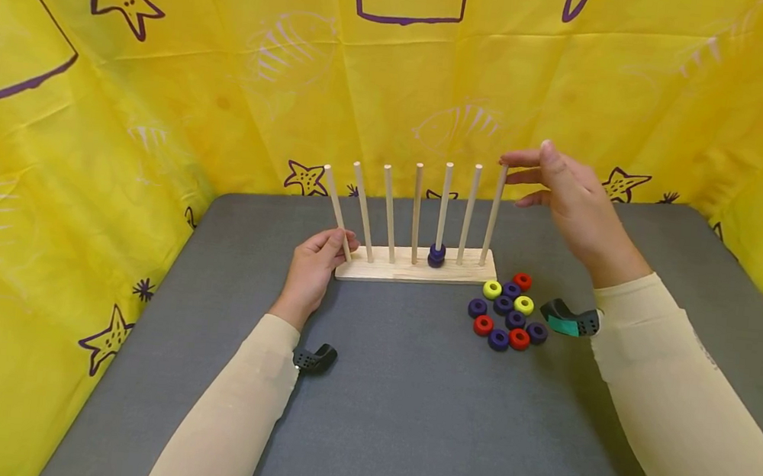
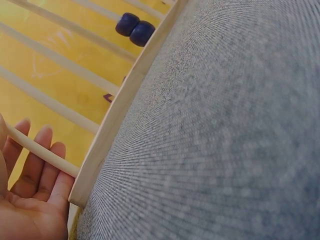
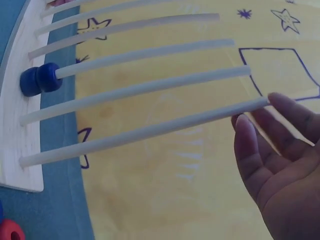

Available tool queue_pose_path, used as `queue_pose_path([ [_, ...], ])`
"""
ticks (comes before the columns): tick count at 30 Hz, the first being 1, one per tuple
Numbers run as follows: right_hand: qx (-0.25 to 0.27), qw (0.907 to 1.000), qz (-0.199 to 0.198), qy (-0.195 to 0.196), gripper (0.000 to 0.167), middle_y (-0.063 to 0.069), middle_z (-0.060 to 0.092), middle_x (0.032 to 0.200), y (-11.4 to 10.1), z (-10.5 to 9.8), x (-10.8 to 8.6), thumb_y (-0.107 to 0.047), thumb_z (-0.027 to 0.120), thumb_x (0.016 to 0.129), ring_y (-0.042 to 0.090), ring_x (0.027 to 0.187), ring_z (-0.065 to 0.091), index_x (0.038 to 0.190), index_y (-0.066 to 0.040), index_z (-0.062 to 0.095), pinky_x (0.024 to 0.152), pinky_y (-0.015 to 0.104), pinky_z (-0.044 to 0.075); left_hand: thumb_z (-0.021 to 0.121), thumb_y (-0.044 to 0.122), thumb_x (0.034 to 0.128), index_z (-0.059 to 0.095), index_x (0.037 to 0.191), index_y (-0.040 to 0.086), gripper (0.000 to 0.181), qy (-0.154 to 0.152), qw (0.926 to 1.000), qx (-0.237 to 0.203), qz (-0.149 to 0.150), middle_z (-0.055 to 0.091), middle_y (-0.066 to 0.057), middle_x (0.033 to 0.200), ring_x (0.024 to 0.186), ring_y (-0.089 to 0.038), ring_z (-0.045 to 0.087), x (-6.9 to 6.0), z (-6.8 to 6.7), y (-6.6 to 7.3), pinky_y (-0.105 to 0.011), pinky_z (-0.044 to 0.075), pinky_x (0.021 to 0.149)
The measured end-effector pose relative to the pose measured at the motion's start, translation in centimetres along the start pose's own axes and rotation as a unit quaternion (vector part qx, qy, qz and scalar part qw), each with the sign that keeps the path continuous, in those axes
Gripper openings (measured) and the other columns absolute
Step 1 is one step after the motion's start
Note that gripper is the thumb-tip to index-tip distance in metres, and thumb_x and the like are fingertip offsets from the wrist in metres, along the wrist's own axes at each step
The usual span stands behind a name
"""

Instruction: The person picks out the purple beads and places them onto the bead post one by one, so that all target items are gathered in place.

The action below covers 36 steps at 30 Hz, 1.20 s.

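A wooden peg rack with several upright pegs stands on the table. Two dark blue rings are stacked at the foot of its third peg from the right. My left hand holds the leftmost peg low down, thumb on one side and fingers behind it. At the other end, my right hand is raised with fingers loosely bent and spread. An index fingertip touches the top of the rightmost peg. No ring shows in the right hand.
Loose blue rings, red rings and yellow rings lie in a cluster at the rack's front right, near the right wrist's dark band. A yellow patterned cloth hangs behind and beside the grey table.
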State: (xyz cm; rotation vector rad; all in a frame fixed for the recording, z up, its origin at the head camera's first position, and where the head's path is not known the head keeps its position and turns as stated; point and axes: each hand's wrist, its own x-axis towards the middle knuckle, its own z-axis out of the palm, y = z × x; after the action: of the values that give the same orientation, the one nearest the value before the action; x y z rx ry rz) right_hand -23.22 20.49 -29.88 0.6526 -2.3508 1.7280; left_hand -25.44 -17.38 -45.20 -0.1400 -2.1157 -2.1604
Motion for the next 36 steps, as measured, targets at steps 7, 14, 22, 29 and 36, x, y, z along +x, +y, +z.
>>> queue_pose_path([
  [7,-0.004,0.9999,-0.004,-0.014,0.06,0.011,0.065,0.144,1.1,-0.3,-0.4,-0.046,0.031,0.12,0.033,0.126,0.062,0.149,-0.006,0.066,0.091,0.031,0.055,0.062,0.033,0.1136,0.066,0.131,-0.016,0.052,-0.001,1.0,0.002,-0.004,0.071,-0.024,0.126,0.121,-0.033,0.068,0.0,-0.1,-0.1,-0.045,0.052,0.109],
  [14,-0.002,0.9998,0.002,-0.018,0.062,0.015,0.063,0.146,1.8,-0.6,-1.2,-0.047,0.031,0.12,0.031,0.123,0.064,0.152,-0.002,0.061,0.09,0.029,0.056,0.062,0.034,0.1136,0.066,0.131,-0.015,0.052,-0.001,1.0,-0.002,-0.003,0.072,-0.022,0.124,0.12,-0.032,0.068,-0.1,0.0,0.0,-0.044,0.052,0.109],
  [22,-0.005,0.9996,0.026,-0.013,0.065,0.018,0.065,0.142,3.0,-1.2,-2.5,-0.051,0.03,0.119,0.027,0.12,0.067,0.152,-0.004,0.06,0.089,0.028,0.056,0.061,0.035,0.1138,0.067,0.132,-0.013,0.052,-0.002,0.9999,0.009,-0.005,0.073,-0.019,0.123,0.119,-0.029,0.069,-0.2,0.0,0.1,-0.044,0.052,0.109],
  [29,-0.024,0.9986,0.045,-0.016,0.063,0.018,0.067,0.139,4.7,-1.5,-3.7,-0.046,0.029,0.12,0.026,0.117,0.069,0.151,-0.001,0.061,0.088,0.029,0.057,0.063,0.036,0.1127,0.069,0.13,-0.012,0.051,-0.002,0.9999,0.012,-0.007,0.073,-0.019,0.122,0.119,-0.028,0.069,-0.1,0.0,0.2,-0.042,0.053,0.108],
  [36,-0.046,0.9952,0.078,-0.037,0.06,0.022,0.066,0.138,6.7,-1.7,-5.2,-0.042,0.028,0.121,0.025,0.113,0.069,0.151,0.0,0.059,0.088,0.027,0.057,0.063,0.038,0.1119,0.068,0.132,-0.012,0.055,-0.001,0.9998,0.014,-0.01,0.073,-0.019,0.123,0.12,-0.028,0.069,-0.1,0.0,0.2,-0.041,0.053,0.108],
])
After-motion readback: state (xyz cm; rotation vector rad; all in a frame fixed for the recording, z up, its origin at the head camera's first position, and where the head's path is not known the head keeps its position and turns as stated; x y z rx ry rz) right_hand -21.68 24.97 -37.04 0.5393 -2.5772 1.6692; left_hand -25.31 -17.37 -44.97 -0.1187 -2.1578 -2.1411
